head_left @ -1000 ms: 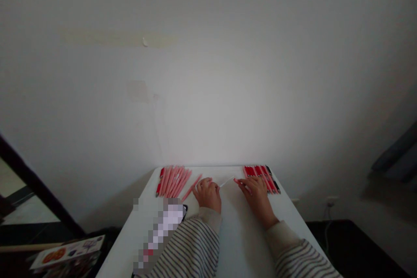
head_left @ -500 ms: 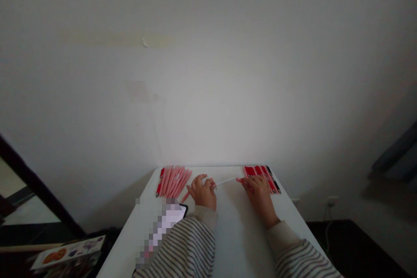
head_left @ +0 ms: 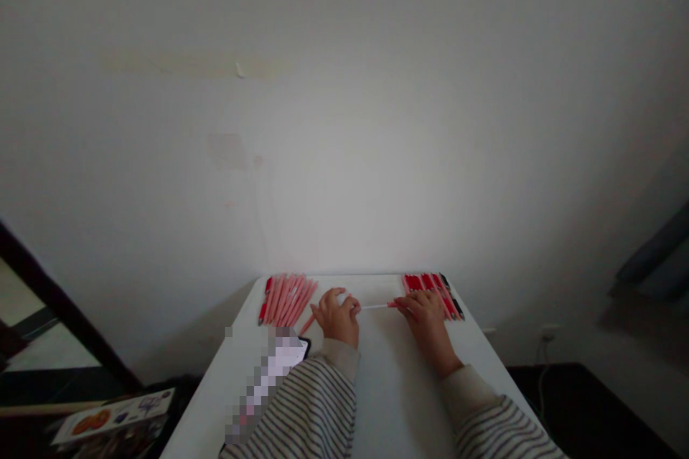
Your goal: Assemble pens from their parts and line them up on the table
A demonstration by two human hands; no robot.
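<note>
My left hand (head_left: pixel 336 317) pinches one end of a thin white rod (head_left: pixel 374 306), perhaps a pen refill, held level just above the white table (head_left: pixel 392 387). My right hand (head_left: pixel 425 314) is closed on a red pen part (head_left: pixel 395 304) at the rod's other end. A loose pink pen barrel (head_left: pixel 306 325) lies slanted beside my left hand. A row of pink pen barrels (head_left: pixel 285 297) sits at the table's far left. At the far right lies a row of red pen pieces (head_left: pixel 433 290), right behind my right hand.
A phone (head_left: pixel 285 358) with a lit, blurred screen lies by my left forearm. A plain white wall rises straight behind the table. A colourful box (head_left: pixel 113 416) sits on the floor to the left. Dark furniture stands far right.
My left hand slid slightly left and took the near end of the white rod. The rod has dropped from slanting to level, now stretched between both hands. My right hand barely moved.
</note>
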